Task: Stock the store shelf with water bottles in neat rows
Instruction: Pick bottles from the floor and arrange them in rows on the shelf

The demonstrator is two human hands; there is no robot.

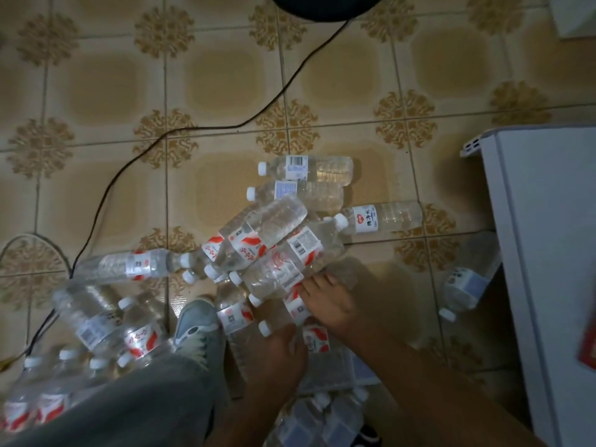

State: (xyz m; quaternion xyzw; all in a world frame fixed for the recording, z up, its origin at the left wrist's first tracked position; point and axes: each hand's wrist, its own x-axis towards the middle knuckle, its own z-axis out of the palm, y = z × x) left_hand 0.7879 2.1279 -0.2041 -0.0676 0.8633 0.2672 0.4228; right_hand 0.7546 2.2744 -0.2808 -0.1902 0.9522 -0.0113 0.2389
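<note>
Clear bottles [277,240] lie heaped ahead of both hands, long axes skewed. Right hand [325,304] rests on one, nearer; left hand [277,353] grip unclear.

Both hands [329,308] low, fingers [317,282] spread.

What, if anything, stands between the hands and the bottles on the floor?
Nothing visible does. Both the left hand and the right hand already rest on the pile of water bottles lying on the tiled floor. Their grip is unclear in the dim light.
</note>
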